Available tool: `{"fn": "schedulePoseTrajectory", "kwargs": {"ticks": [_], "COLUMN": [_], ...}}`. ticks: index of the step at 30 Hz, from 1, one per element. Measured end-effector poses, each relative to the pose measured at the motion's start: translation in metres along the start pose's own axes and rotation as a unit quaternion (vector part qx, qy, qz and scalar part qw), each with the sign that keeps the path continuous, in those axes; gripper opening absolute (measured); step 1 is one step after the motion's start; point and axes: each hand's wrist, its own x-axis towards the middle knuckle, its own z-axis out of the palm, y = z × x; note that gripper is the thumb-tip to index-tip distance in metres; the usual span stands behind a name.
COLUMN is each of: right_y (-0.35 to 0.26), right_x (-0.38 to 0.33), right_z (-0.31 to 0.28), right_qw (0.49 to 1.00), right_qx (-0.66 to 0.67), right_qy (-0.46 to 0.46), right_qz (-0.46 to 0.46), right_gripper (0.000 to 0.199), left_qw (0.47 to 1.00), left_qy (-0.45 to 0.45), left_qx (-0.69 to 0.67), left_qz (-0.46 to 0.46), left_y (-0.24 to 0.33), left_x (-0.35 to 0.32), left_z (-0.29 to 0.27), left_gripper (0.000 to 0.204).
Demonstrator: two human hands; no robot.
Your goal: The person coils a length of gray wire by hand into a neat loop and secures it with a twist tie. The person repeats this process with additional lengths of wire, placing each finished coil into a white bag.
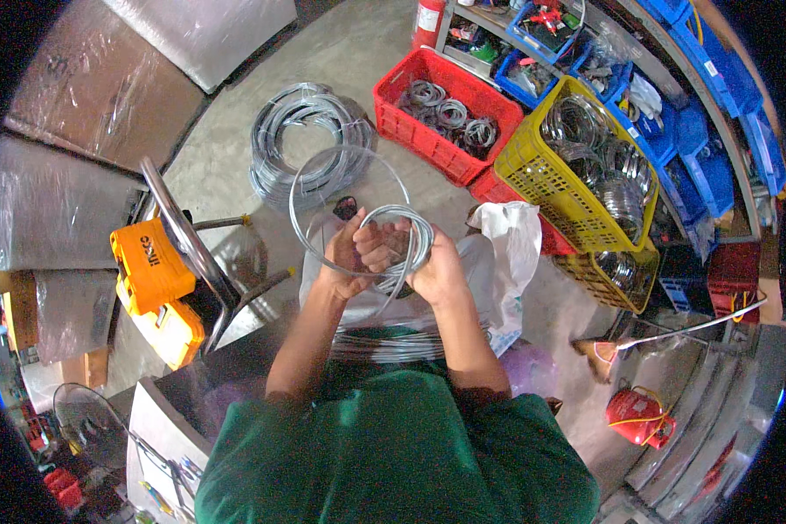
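Two hands meet in front of my chest, both closed on the same small wire coil: my left hand pinches its near side with the fingers curled in, and my right hand wraps the far side, so neither grip is open at all. One loose turn, a large wire loop, stands up and away from my hands toward the floor ahead, where a big wire bundle lies flat on the concrete. More wire rests across my lap, just below my wrists. To the right stand a red crate with finished small coils in it and a yellow crate filled with shinier rings; a white bag hangs just beside my right wrist. An orange tool case sits to my left beside a metal chair frame. My worry is the springiness of the wire: if either grip eases, I judge the turns could spring apart and the coil lose its shape. That free loop could also catch on the chair frame or tangle with the strands on my lap, and a cut end, which I cannot make out, might flick toward my fingers.
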Motion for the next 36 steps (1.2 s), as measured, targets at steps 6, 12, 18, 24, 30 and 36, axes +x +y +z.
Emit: {"fn": "schedulePoseTrajectory", "kwargs": {"ticks": [6, 12, 18, 24, 30, 36], "right_y": [0.001, 0.007, -0.002, -0.033, -0.084, -0.178], "right_x": [-0.014, -0.023, -0.035, -0.085, -0.149, -0.187], "right_z": [-0.007, -0.009, -0.007, -0.028, -0.042, -0.032], "right_qw": [0.999, 0.978, 0.944, 0.722, 0.589, 0.161], "right_qx": [-0.018, -0.203, -0.309, -0.687, -0.781, -0.914], "right_qy": [-0.017, 0.018, 0.080, 0.079, 0.165, 0.154], "right_qz": [-0.024, -0.039, 0.088, 0.022, -0.124, -0.339], "right_gripper": [0.049, 0.019, 0.029, 0.026, 0.034, 0.023], "left_qw": [0.996, 0.986, 0.954, 0.981, 0.993, 0.989], "left_qy": [0.051, 0.040, 0.084, 0.055, -0.104, -0.128], "left_qx": [0.036, 0.133, 0.264, 0.036, -0.053, -0.012], "left_qz": [0.064, 0.092, 0.112, 0.181, 0.020, -0.078], "left_y": [-0.017, -0.018, -0.025, 0.029, 0.055, 0.016], "left_x": [0.006, 0.007, 0.009, -0.004, -0.027, -0.045], "left_z": [-0.001, -0.016, -0.023, -0.038, -0.052, -0.028], "left_gripper": [0.047, 0.050, 0.053, 0.049, 0.038, 0.037]}}
